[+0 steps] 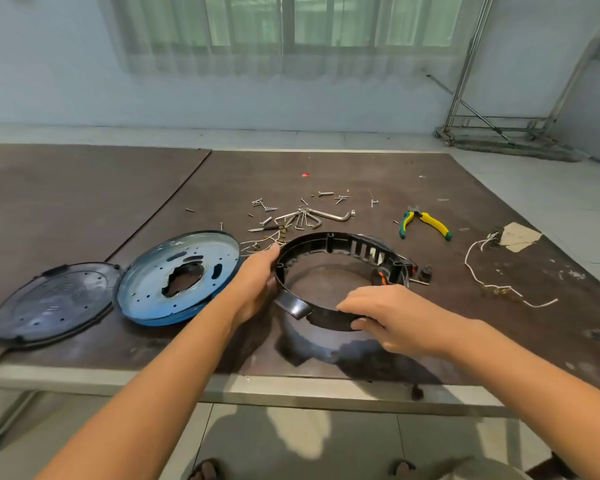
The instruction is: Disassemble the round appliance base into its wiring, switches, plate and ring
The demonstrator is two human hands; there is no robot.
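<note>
Head view | ring held between left hand and right hand, each grasping its rim | likely steadying for stripping

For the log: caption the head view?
Left hand and right hand grip the black ring; metal plate and black cover lie left of it, screws and pliers beyond.

Black ring, blue plate
</note>
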